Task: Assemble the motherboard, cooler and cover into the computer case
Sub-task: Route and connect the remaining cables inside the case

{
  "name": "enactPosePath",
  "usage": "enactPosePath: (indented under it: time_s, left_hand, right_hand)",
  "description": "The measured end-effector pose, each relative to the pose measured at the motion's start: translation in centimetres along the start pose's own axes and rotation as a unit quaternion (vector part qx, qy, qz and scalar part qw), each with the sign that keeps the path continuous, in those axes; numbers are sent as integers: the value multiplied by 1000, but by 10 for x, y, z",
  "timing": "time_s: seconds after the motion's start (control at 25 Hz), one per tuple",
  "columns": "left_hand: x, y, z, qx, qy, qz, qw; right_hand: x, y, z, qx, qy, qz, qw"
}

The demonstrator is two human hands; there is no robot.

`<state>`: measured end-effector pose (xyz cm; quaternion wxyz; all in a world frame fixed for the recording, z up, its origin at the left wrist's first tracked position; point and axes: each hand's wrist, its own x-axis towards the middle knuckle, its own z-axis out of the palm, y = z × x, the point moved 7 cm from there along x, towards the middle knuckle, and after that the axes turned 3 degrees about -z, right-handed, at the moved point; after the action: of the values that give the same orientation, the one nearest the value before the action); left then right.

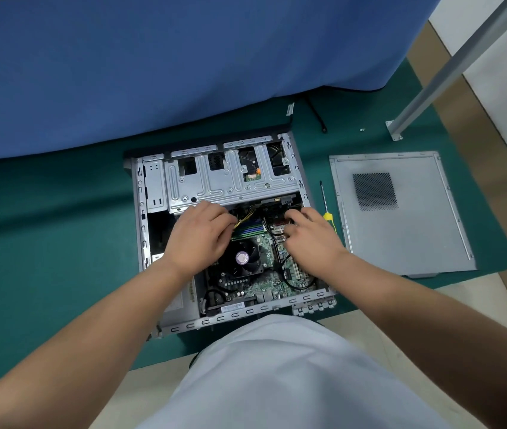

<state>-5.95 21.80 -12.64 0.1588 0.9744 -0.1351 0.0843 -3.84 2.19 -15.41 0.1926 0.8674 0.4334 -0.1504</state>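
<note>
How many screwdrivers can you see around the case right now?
1. A yellow-handled screwdriver lies on the green mat, between the open case and the detached cover panel. Others may be hidden under the arms.

No legible text anywhere. Round sticker on cooler point(243, 258) fan hub: print showing, too blurred to read. White barcode-type label point(232, 307) sitting at near edge of motherboard point(264, 274): bars/chars too small. Small white tag point(290, 109) lying on green mat point(60, 212) by blue cloth: markings not resolving. No brand or nos. readable.
</note>
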Motion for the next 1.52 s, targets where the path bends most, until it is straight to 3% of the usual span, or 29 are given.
enactPosePath:
  time_s: [0.2, 0.36, 0.52, 0.6, 0.68, 0.76, 0.84, 0.92, 1.08, 1.2, 1.36, 1.52]
  left_hand:
    - [39, -22, -8, -19, 15, -41, 999]
    - [88, -42, 7, -28, -34, -140, 989]
    - [144, -48, 25, -7, -64, -195, 979]
    - [159, -56, 37, -12, -73, -252, 965]
    - [162, -61, 46, 6, -59, -286, 957]
    - [159, -59, 51, 54, -28, -271, 961]
    - [159, -61, 55, 79, -13, -265, 961]
    - [159, -63, 56, 91, -6, -275, 957]
    - [156, -66, 60, 104, 3, -283, 953]
    - [155, -66, 60, 103, 15, -278, 955]
    - [156, -66, 62, 105, 25, -273, 956]
    - [156, -66, 61, 100, 30, -269, 958]
  right_hand:
    - [6, 4, 0, 67, 29, -10, 997]
    - [-3, 38, -19, 293, 129, -30, 947]
    - [3, 137, -31, 371, 189, 104, 903]
    - [17, 185, -20, 417, 163, 175, 877]
    - [39, 215, 6, 429, 79, 220, 872]
    - [64, 230, 34, 431, 2, 234, 871]
    - [97, 243, 52, 432, -28, 231, 871]
    - [137, 256, 59, 432, -27, 229, 872]
    - [217, 281, 68, 510, 26, 308, 803]
    - [255, 288, 79, 509, 43, 366, 778]
    - [258, 277, 80, 463, 44, 416, 781]
    - [209, 246, 82, 498, 60, 387, 774]
